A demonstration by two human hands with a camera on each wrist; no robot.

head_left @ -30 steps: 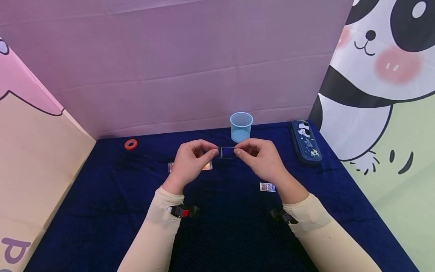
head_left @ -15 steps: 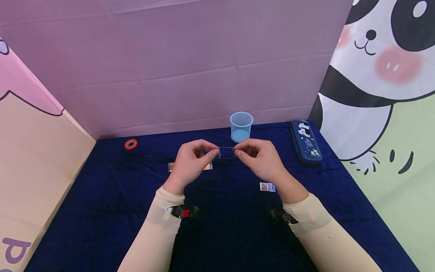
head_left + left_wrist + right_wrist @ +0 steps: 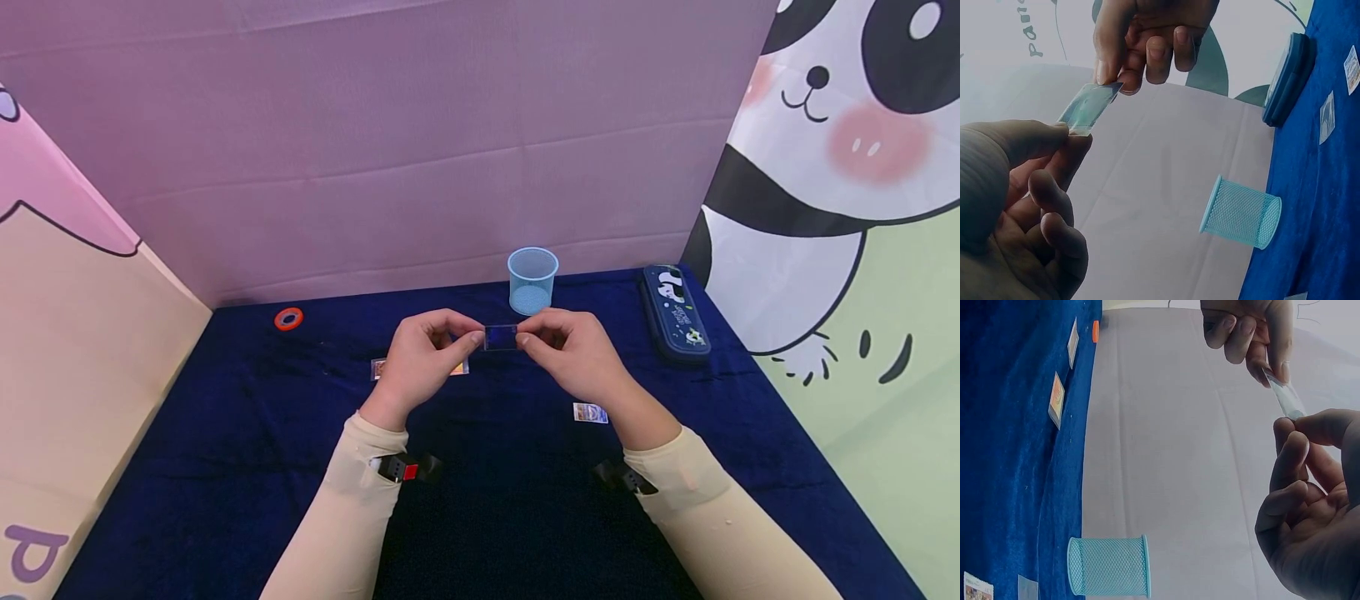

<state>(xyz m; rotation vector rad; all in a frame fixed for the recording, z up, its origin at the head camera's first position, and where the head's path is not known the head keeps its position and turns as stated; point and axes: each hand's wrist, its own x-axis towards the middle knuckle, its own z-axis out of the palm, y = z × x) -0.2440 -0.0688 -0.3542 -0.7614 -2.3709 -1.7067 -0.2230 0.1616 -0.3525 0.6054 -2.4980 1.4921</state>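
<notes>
While both hands are raised above the cloth, a small clear plastic sleeve is stretched between them, on the person's side of the blue mesh cup and slightly to its left. Grip, left hand: thumb and index finger clamped on the sleeve's left end, left of the cup. Grip, right hand: thumb and forefinger clamped on the opposite end, just in front of the cup and a little to its right. In the wrist views the other fingers of both hands are bent and clear of the sleeve.

Surroundings, all placed from the cup: an orange tape roll lies well to its left; a dark blue pencil case with a panda print lies to its right. A single printed card lies to the right and nearer the person, its right end meeting the outline of the right forearm. Two flat cards lie left of the cup; in the head view the left hand blocks their middle, leaving only the outer ends visible. Left wrist view: a clear flat piece rests on the blue cloth, right of the cup and closer to it than the single card. A lilac backdrop rises directly behind the cup
</notes>
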